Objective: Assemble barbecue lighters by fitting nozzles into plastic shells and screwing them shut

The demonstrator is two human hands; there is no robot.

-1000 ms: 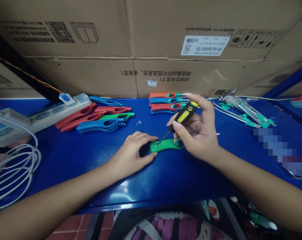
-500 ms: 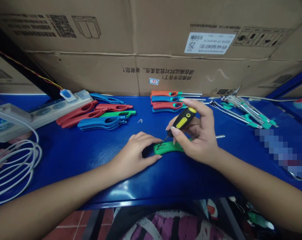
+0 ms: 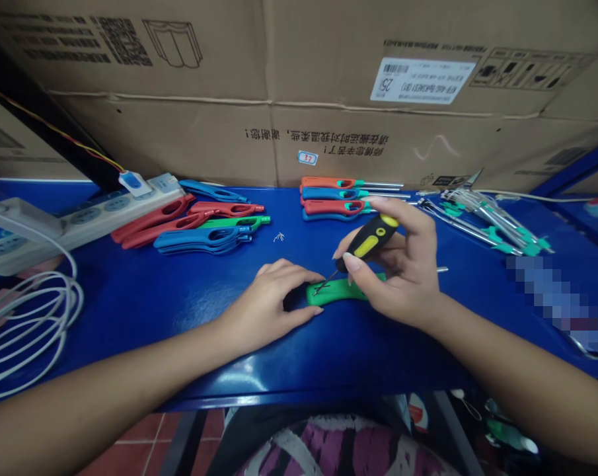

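Note:
A green long-nosed lighter (image 3: 339, 291) lies flat on the blue table, its metal tube pointing right and partly covered by my right hand. My left hand (image 3: 273, 299) grips the handle's left end between thumb and fingers. In my right hand (image 3: 402, 274) is a black and yellow screwdriver (image 3: 371, 239), held tilted. Its tip meets the lighter near the left end of the handle, by a dark slot. Whether a screw sits under the tip is too small to tell.
Blue, red and green handle shells (image 3: 204, 239) lie at left beside a power strip (image 3: 88, 217) and coiled white cable (image 3: 26, 330). Several lighters (image 3: 331, 208) are stacked behind. Metal tubes with teal parts (image 3: 497, 221) are at right. Small pins (image 3: 279, 237) lie mid-table. A cardboard box (image 3: 204, 139) stands behind.
The view has shifted slightly. The screwdriver's handle leans a little further right, with its tip still on the green lighter. My left hand keeps its grip.

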